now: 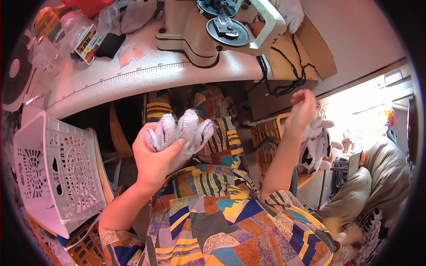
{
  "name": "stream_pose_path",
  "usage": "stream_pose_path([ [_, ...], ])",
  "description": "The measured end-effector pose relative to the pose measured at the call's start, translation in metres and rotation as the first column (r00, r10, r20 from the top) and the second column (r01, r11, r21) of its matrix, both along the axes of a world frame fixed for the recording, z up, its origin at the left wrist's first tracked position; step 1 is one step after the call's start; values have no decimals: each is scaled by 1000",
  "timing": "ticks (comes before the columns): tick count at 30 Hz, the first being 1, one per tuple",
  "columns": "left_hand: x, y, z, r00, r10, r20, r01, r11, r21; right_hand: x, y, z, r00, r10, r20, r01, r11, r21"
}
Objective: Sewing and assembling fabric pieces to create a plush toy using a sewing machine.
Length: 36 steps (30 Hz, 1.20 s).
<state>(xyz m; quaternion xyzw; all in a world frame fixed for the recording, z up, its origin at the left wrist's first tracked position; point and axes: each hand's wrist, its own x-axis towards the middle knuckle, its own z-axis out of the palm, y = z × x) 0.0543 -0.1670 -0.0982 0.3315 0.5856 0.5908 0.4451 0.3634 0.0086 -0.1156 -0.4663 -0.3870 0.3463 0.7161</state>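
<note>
My left hand [153, 155] is closed around a pale grey glove-like fabric piece [188, 128], held in front of my lap. Several padded, finger-like lobes with stitched edges fan out above my thumb; the lower part is hidden by the hand. Off to the right, my right hand [302, 111] is raised with its fingers stretched out and slightly blurred. Nothing shows in it. Just beyond that forearm lies a pile of similar white and grey fabric pieces [314, 142].
A beige sewing machine [186, 40] with round discs stands on the curved table [102, 73], whose edge bears a ruler scale. Bags and a jar [43, 53] crowd its left end. A white plastic basket [80, 173] is at left. Another person's olive trousers [377, 177] show at right.
</note>
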Motion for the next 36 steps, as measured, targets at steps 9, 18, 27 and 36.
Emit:
stream_pose_path([
  [9, -1, -3, -5, 999, 24, 33, -23, 999, -40, -41, 14, -95, 382, 6, -924, -613, 750, -248],
  [18, 0, 3, -3, 999, -16, 44, 17, 999, -35, 61, 17, -363, 303, -657, -690, -377, 583, -720],
  [27, 1, 0, -6, 998, -12, 55, 13, 1000, -16, 34, -47, -320, 965, -71, -252, -189, 479, -857],
  [36, 2, 0, -11, 1000, 3, -4, -3, 1000, 0, -58, -101, -103, 847, 308, 433, -334, 943, -19],
])
